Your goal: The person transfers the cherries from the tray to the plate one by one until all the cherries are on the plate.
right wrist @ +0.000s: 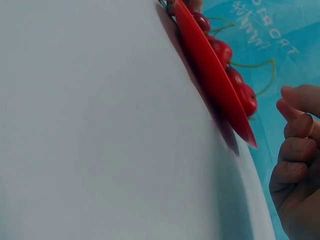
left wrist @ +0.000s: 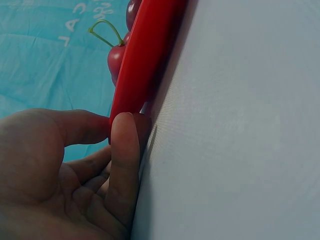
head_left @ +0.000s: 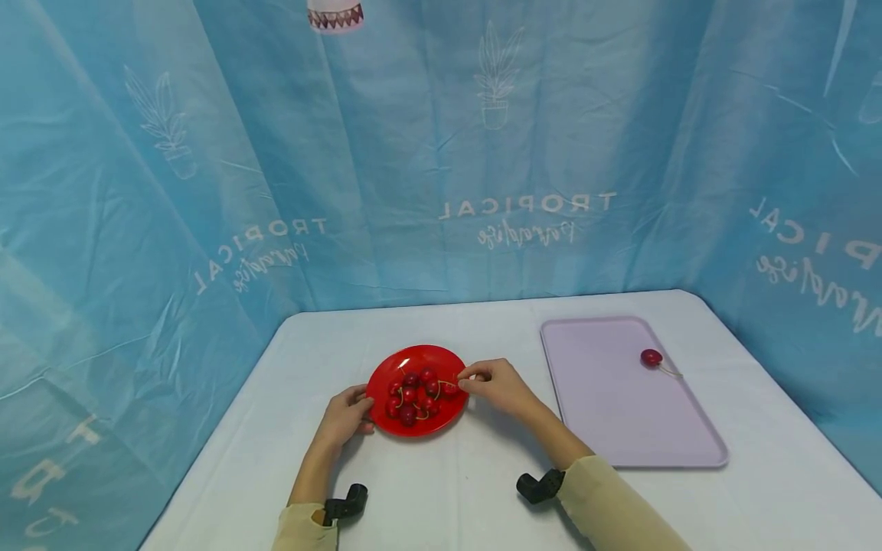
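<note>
Much is hidden in the close views: the left wrist view shows only the edge of the red plate (left wrist: 145, 55) and one cherry (left wrist: 116, 56) with its green stem, and my right wrist view cuts the plate (right wrist: 212, 75) to a slanted red sliver with a few cherries behind it. From the head view, the plate (head_left: 386, 367) sits low in the centre of the frame on the white table (head_left: 441, 490), carrying a cluster of dark red cherries (head_left: 413, 396). My left hand (head_left: 344, 417) rests at the plate's left rim, thumb and a fingertip (left wrist: 125, 150) pinching its edge. My right hand (head_left: 498, 384) hovers at the plate's right rim, fingers curled narrow — it looks to pinch a cherry stem (head_left: 449, 382), though the contact is too small to be sure. To the right, well apart from the plate, lies a lilac tray (head_left: 606, 428) with a single cherry (head_left: 651, 357) near its far right side. Bare table lies in front of the plate and between the plate and tray. Both forearms enter from the bottom edge, angled inward — a blue curtain (head_left: 441, 153) closes off the table's far side.
</note>
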Demonstrator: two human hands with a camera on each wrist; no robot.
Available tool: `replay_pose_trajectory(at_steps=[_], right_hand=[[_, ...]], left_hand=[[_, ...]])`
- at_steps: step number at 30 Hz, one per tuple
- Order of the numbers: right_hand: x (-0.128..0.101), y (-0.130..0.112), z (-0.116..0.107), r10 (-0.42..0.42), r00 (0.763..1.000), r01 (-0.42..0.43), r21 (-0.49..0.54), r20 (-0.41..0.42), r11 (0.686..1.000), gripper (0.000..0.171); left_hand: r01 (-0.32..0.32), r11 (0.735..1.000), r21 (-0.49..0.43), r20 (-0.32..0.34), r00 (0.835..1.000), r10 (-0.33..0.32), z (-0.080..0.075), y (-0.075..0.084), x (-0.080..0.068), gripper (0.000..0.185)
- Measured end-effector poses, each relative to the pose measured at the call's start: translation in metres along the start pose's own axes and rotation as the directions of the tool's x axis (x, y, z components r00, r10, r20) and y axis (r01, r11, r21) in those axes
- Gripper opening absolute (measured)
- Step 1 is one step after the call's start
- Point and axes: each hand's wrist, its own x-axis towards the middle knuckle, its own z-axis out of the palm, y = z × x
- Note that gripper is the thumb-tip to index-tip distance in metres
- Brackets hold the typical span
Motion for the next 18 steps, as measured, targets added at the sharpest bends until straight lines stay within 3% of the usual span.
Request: replay_pose_trajectory(at_steps=[18], right_hand=[[-0.013, 0.006, -0.031, -0.05, 0.999, 0.05, -0.077, -0.008, 0.996, 0.022]], left_hand=[[-0.007, 1.0, -0.007, 0.002, 1.0, 0.007, 0.0, 0.0, -0.004, 0.042]])
